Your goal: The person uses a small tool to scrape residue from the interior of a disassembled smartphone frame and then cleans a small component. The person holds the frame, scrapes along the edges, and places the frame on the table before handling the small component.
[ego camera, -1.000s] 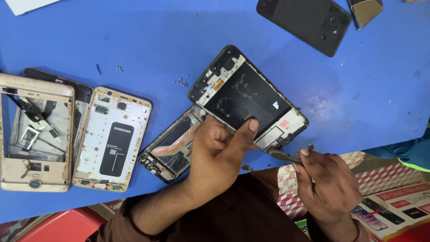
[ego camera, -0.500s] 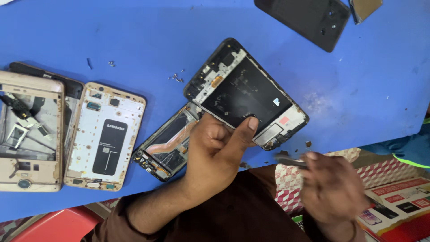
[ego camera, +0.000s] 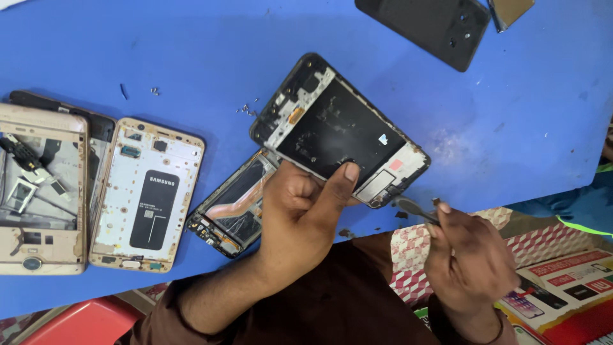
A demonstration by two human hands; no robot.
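Your left hand (ego camera: pixel 300 211) pinches the opened black phone frame (ego camera: pixel 338 131) over another stripped phone (ego camera: pixel 233 204) on the blue bench (ego camera: pixel 191 51). Your right hand (ego camera: pixel 469 255) pinches a thin tool (ego camera: pixel 412 207) just beside the frame's lower corner. Two gold frames (ego camera: pixel 150 191) lie left.

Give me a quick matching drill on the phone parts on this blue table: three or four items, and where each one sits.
Items:
1. black phone frame
2. white and gold phone frame
3. thin tool
4. dark back cover

Places:
A. top edge of the view
B. in the right hand
C. under the left hand thumb
D. flat, left of the left hand

Pairs: 1-C, 2-D, 3-B, 4-A
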